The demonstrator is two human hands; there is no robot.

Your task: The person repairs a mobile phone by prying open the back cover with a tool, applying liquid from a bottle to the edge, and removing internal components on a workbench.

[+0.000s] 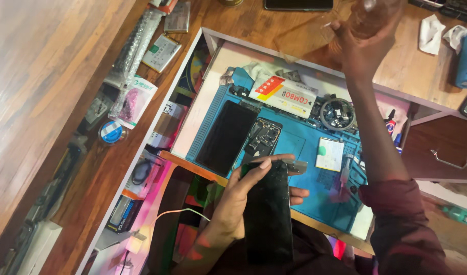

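Note:
My left hand [243, 196] grips a black phone screen panel [268, 214] near its top edge, holding it above my lap at the near side of a blue work mat [294, 140]. My right hand [363, 43] is raised over the wooden shelf and is shut on a clear plastic bottle [368, 15], blurred by motion. On the mat lie a dark phone screen [224, 136], an opened phone body [263, 137] with its insides showing, and a white battery [329, 154].
A white and red box [284, 95] and a round dish of small parts [337, 113] sit at the mat's far side. Batteries [162, 51] and packets lie on the left wooden ledge. A drawer [442, 150] is at the right, crumpled tissues [432, 33] above it.

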